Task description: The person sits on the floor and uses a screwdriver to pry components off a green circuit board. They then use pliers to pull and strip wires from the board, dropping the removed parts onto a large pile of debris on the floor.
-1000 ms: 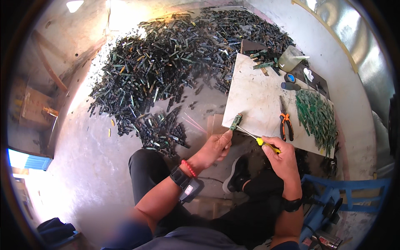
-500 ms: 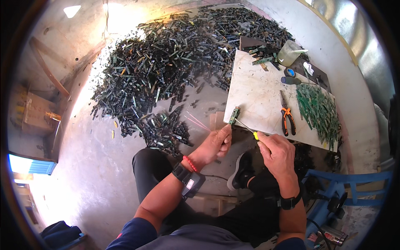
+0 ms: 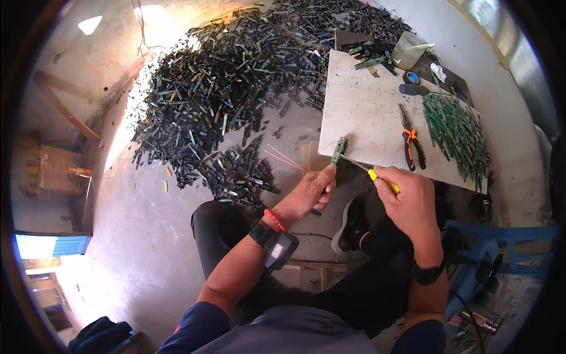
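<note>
My left hand (image 3: 312, 192) grips a small green stick-shaped part (image 3: 338, 150), holding it upright at the near corner of a pale stone slab (image 3: 368, 115). My right hand (image 3: 410, 197) is closed around a yellow-handled screwdriver (image 3: 380, 180) whose thin shaft points left and touches the green part. Both hands sit close together just in front of the slab's near edge.
Orange-handled pliers (image 3: 411, 138) lie on the slab beside a heap of green boards (image 3: 457, 133). A clear cup (image 3: 408, 50), tape roll (image 3: 412, 77) and dark tool sit at its far end. A big pile of dark parts (image 3: 236, 76) covers the floor. A blue stool (image 3: 489, 248) stands on the right.
Both hands have stayed together at the slab's corner; the screwdriver tip remains against the green part. The view has shifted slightly, little else differs.
</note>
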The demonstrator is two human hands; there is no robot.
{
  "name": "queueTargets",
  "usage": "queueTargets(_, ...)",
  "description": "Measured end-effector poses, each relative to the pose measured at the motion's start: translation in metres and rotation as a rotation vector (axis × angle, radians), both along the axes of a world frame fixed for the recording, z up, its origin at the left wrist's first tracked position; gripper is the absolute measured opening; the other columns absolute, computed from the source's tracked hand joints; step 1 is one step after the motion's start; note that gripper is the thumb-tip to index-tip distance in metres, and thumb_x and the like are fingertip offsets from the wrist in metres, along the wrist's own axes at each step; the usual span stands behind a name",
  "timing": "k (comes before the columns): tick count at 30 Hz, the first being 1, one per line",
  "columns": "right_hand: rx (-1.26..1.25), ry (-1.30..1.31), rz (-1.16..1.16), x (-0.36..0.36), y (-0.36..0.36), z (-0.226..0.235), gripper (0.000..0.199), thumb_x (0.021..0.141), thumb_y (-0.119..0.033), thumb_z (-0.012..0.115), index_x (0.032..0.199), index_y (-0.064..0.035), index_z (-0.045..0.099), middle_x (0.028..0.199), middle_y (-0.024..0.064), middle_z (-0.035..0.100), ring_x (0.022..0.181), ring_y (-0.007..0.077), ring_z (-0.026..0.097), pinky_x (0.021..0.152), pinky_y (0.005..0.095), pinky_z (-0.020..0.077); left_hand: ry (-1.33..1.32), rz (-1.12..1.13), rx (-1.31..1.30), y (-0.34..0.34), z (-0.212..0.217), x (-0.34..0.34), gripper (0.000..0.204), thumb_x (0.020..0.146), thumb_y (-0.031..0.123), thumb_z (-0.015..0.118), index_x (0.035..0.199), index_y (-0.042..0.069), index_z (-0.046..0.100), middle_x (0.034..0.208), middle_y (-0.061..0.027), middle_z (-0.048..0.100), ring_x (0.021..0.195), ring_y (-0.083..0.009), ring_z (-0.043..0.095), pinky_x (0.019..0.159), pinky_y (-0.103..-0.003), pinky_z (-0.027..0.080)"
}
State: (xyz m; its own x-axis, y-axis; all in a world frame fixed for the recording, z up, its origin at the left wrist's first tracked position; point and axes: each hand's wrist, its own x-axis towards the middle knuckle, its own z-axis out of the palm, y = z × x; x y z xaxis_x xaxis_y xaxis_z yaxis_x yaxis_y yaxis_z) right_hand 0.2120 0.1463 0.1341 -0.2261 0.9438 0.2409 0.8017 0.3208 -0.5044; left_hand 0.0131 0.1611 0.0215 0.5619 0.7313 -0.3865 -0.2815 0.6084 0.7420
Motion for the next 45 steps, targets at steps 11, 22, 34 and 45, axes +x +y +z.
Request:
queueTargets(11, -0.023, -0.418, 0.038, -0.01, 0.013, 0.046, 0.014, 0.08, -0.013, 0.062, 0.071, -0.0052, 0.056, 0.059, 0.0136, 0.055, 0.059, 0.0343, 0.056, 0.053, 0.0432, 0.0417, -0.329, -0.068, -0.234, 0.007, -0.008, 0.02, 0.041, 0.098, 0.047, 0.039, 0.07, 0.018, 0.039, 0.056, 0.0076, 0.027, 0.044, -0.0061, 0.019, 0.041, -0.021, 0.016)
queueTargets(22, -0.166, -0.521, 0.127, -0.025, 0.054, 0.059, 0.013, 0.075, -0.013, 0.061, 0.067, -0.0031, 0.061, 0.064, 0.018, 0.06, 0.066, 0.0364, 0.06, 0.061, 0.0438, 0.0468, -0.355, 0.031, -0.29, 0.011, -0.017, 0.028, 0.041, 0.098, 0.045, 0.041, 0.067, 0.019, 0.036, 0.054, 0.0062, 0.025, 0.043, -0.0071, 0.017, 0.04, -0.023, 0.017)
queueTargets(34, -0.833, 0.677, -0.529, 0.025, 0.021, 0.013, 0.02, 0.086, -0.021, 0.063, 0.087, -0.0019, 0.064, 0.061, -0.002, 0.05, 0.044, 0.0033, 0.036, 0.039, 0.0202, 0.0236, -0.277, 0.097, -0.217, 0.013, -0.012, 0.029, 0.039, 0.098, 0.042, 0.045, 0.069, 0.016, 0.039, 0.055, 0.0053, 0.029, 0.044, -0.0069, 0.02, 0.04, -0.023, 0.017)
queueTargets(45, -0.059, -0.328, 0.064, -0.001, 0.011, 0.046, 0.012, 0.079, -0.012, 0.064, 0.088, -0.0059, 0.069, 0.072, 0.0148, 0.063, 0.066, 0.034, 0.061, 0.058, 0.0383, 0.048, -0.418, 0.008, -0.317, 0.013, -0.016, 0.024, 0.039, 0.098, 0.045, 0.043, 0.069, 0.018, 0.039, 0.056, 0.0066, 0.028, 0.044, -0.0061, 0.02, 0.04, -0.022, 0.017)
